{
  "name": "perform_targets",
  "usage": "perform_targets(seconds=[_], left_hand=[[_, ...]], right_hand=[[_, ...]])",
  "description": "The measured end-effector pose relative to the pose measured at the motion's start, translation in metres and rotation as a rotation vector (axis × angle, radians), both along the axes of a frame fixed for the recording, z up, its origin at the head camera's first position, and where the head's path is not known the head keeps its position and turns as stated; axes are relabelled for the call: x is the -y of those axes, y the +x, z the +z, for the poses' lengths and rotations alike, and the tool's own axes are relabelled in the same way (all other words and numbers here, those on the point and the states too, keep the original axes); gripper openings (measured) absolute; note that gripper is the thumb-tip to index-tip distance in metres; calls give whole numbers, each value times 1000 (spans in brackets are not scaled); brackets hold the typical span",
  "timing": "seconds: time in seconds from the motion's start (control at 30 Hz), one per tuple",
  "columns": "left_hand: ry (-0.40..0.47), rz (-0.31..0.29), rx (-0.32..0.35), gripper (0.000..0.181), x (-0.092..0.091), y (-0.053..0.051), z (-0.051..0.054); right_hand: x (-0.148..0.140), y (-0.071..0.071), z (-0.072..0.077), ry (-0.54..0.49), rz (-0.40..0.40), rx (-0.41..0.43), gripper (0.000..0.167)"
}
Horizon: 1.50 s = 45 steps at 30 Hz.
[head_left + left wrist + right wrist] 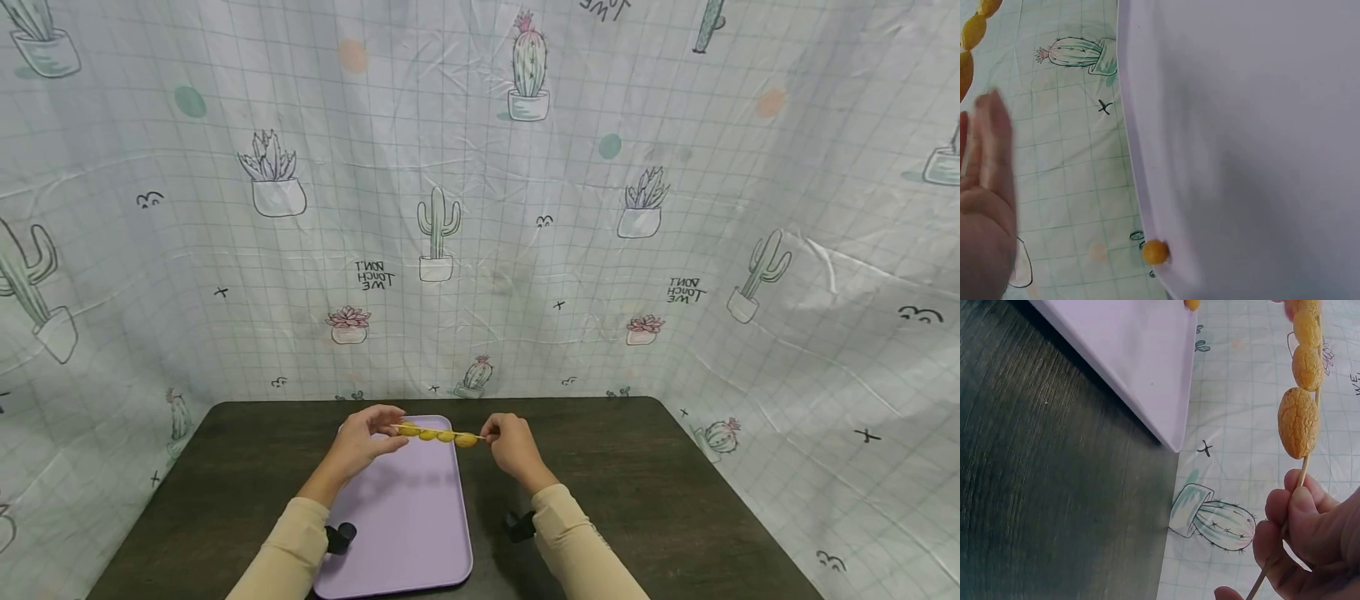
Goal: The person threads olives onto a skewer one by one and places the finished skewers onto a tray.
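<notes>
Several yellow, wrinkled oval fruits [466, 440] are threaded on a thin wooden skewer [1305, 467], held nearly level above the far part of a lilac tray [408, 525]. My right hand [513, 446] pinches the bare end of the skewer between thumb and fingers, as the right wrist view shows. At the other end, my left hand [367, 440] has its thumb and fingers spread about the leftmost fruit. In the left wrist view its fingers [996, 140] look extended and blurred; whether they touch the fruit is hard to see. A loose yellow round fruit [1155, 252] lies against the tray's rim.
The tray rests on a dark wooden table [600, 492]. Behind and on both sides hangs a white gridded curtain [480, 317] printed with cacti. Black wrist mounts [341, 537] are strapped on both forearms.
</notes>
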<state>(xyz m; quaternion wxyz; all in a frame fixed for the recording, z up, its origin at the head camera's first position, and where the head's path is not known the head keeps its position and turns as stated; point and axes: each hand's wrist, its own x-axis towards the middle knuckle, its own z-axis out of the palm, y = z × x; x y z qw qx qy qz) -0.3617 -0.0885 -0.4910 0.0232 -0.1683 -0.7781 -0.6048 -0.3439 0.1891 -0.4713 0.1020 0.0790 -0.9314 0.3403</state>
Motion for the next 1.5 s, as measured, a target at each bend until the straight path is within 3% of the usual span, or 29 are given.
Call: perform_targets(seconds=[0.1, 0.33, 0.43, 0.57, 0.77, 1.2, 1.5], left_hand=[[57, 3, 86, 44, -3, 1, -4], [259, -129, 172, 49, -16, 2, -7], [306, -116, 190, 49, -20, 4, -8], [343, -50, 194, 42, -24, 5, -8], [352, 5, 176, 35, -27, 5, -9], [319, -16, 128, 32, -29, 7, -1], [292, -7, 116, 30, -30, 4, -4]], right_hand=[[1, 0, -1, -9, -3, -11, 23], [9, 1, -1, -47, 5, -5, 22], [11, 2, -2, -57, 9, 1, 21], [14, 4, -1, -65, 7, 0, 20], [15, 5, 1, -55, 9, -7, 21], [14, 4, 4, -55, 8, -26, 23], [12, 3, 4, -58, 14, -26, 22]])
